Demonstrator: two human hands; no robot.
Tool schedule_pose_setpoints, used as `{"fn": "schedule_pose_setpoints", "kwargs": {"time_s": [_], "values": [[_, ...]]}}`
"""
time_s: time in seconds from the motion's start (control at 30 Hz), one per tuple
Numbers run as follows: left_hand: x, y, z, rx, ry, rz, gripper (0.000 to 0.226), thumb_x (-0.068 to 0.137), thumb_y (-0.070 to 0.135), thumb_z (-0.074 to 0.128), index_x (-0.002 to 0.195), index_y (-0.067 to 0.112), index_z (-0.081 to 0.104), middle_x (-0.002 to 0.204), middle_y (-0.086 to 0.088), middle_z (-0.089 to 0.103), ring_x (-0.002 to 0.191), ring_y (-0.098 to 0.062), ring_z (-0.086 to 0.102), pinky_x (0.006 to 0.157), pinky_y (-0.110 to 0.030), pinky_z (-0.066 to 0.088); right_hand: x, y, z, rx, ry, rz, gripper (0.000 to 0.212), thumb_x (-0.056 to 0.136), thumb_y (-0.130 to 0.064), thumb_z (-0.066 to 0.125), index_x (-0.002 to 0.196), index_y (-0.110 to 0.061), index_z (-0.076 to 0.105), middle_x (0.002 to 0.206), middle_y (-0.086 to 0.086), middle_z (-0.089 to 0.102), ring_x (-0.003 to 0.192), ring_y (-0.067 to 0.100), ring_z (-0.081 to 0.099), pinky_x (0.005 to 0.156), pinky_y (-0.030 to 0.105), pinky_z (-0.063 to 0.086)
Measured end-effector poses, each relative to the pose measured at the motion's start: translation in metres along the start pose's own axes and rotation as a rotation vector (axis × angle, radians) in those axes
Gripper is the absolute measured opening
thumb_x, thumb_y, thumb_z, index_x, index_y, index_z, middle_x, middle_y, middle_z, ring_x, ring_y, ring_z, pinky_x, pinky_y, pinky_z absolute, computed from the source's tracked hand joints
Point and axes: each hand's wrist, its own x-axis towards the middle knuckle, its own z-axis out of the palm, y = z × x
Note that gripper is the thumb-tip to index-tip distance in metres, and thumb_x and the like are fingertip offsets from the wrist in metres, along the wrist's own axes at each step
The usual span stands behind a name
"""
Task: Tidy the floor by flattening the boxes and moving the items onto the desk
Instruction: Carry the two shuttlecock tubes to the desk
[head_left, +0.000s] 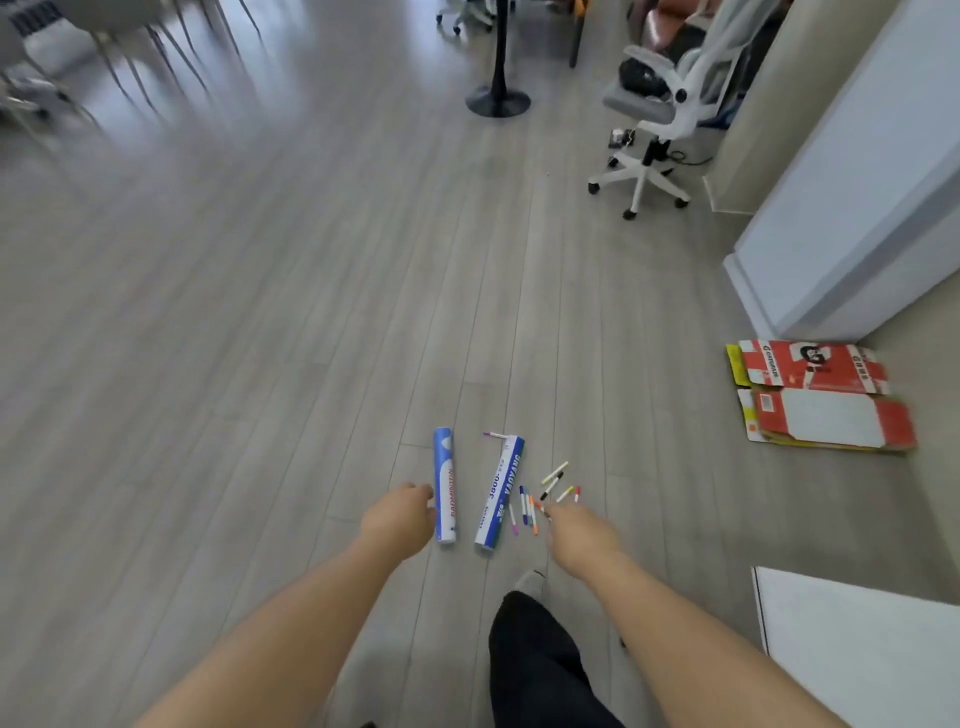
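Two blue-and-white shuttlecock tubes lie side by side on the wooden floor, the left tube and the right tube. Several coloured marker pens are scattered just right of them. My left hand hovers beside the left tube with loosely curled fingers, holding nothing. My right hand reaches down to the near markers, its fingertips at an orange one; the back of the hand hides whether they pinch it. Two flattened red-and-white boxes lie on the floor at the right.
A white wall corner stands behind the boxes. A white flat surface juts in at the lower right. A white office chair and a black stand base are further back. My dark trouser leg and foot are below the tubes.
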Motion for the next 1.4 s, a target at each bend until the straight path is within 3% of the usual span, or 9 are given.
{"fn": "schedule_pose_setpoints", "kwargs": {"time_s": [0.17, 0.37, 0.6, 0.8, 0.97, 1.13, 1.3, 1.4], "values": [[0.089, -0.004, -0.020, -0.084, -0.042, -0.108, 0.041, 0.101, 0.037, 0.043, 0.139, 0.024, 0.050, 0.135, -0.001, 0.057, 0.114, -0.021, 0.060, 0.095, -0.036, 0.052, 0.096, 0.001, -0.023, 0.122, -0.066, 0.062, 0.033, 0.092, -0.015, 0.048, 0.123, -0.024, 0.053, 0.113, 0.003, 0.060, 0.098, 0.026, 0.061, 0.079, 0.036, 0.053], [0.225, -0.024, 0.010, -0.245, -0.108, -0.175, 0.045, 0.102, 0.031, 0.045, 0.146, 0.023, 0.044, 0.138, -0.003, 0.057, 0.116, -0.021, 0.059, 0.097, -0.037, 0.052, 0.223, -0.003, 0.003, 0.222, -0.092, 0.125, 0.045, 0.092, -0.013, 0.041, 0.136, -0.027, 0.042, 0.126, 0.003, 0.053, 0.108, 0.028, 0.058, 0.081, 0.034, 0.047], [0.403, -0.086, 0.151, -0.222, -0.232, -0.167, 0.048, 0.100, 0.033, 0.044, 0.147, 0.026, 0.042, 0.141, -0.001, 0.054, 0.122, -0.021, 0.056, 0.098, -0.039, 0.049, 0.394, 0.000, 0.147, 0.359, -0.095, 0.275, 0.023, 0.093, -0.023, 0.047, 0.116, -0.024, 0.050, 0.120, 0.000, 0.058, 0.099, 0.026, 0.060, 0.074, 0.035, 0.050], [0.509, -0.141, 0.312, -0.193, -0.275, -0.214, 0.047, 0.098, 0.034, 0.049, 0.144, 0.023, 0.044, 0.137, -0.005, 0.055, 0.119, -0.024, 0.058, 0.096, -0.042, 0.050, 0.501, 0.011, 0.319, 0.542, -0.142, 0.442, 0.031, 0.090, -0.022, 0.048, 0.121, -0.024, 0.051, 0.109, 0.005, 0.061, 0.094, 0.026, 0.061, 0.070, 0.034, 0.049], [0.555, -0.161, 0.417, -0.345, -0.224, -0.333, 0.057, 0.097, 0.038, 0.058, 0.147, 0.019, 0.039, 0.141, -0.010, 0.053, 0.121, -0.028, 0.057, 0.097, -0.045, 0.050, 0.557, 0.021, 0.423, 0.674, -0.085, 0.542, 0.037, 0.090, -0.026, 0.061, 0.125, -0.020, 0.049, 0.121, 0.004, 0.061, 0.106, 0.026, 0.061, 0.086, 0.042, 0.053], [0.591, -0.163, 0.479, -0.550, -0.164, -0.434, 0.068, 0.093, 0.037, 0.067, 0.148, 0.013, 0.035, 0.141, -0.013, 0.050, 0.119, -0.032, 0.059, 0.093, -0.047, 0.052, 0.600, 0.029, 0.488, 0.781, 0.011, 0.690, 0.054, 0.083, -0.034, 0.072, 0.127, -0.020, 0.044, 0.125, 0.003, 0.058, 0.112, 0.026, 0.059, 0.090, 0.047, 0.053], [0.619, -0.154, 0.506, -0.634, -0.132, -0.462, 0.044, 0.085, 0.040, 0.075, 0.114, 0.018, 0.050, 0.111, -0.002, 0.064, 0.095, -0.024, 0.065, 0.075, -0.034, 0.051, 0.628, 0.034, 0.513, 0.874, 0.067, 0.798, 0.060, 0.077, -0.039, 0.078, 0.122, -0.016, 0.046, 0.122, 0.004, 0.059, 0.109, 0.027, 0.061, 0.086, 0.047, 0.054], [0.626, -0.149, 0.511, -0.695, -0.163, -0.507, 0.049, 0.080, 0.042, 0.080, 0.112, 0.018, 0.050, 0.104, 0.001, 0.064, 0.094, -0.024, 0.067, 0.081, -0.040, 0.058, 0.637, 0.035, 0.518, 0.932, 0.039, 0.810, 0.068, 0.071, -0.043, 0.081, 0.122, -0.017, 0.045, 0.122, 0.003, 0.060, 0.104, 0.025, 0.064, 0.083, 0.045, 0.057]]}}
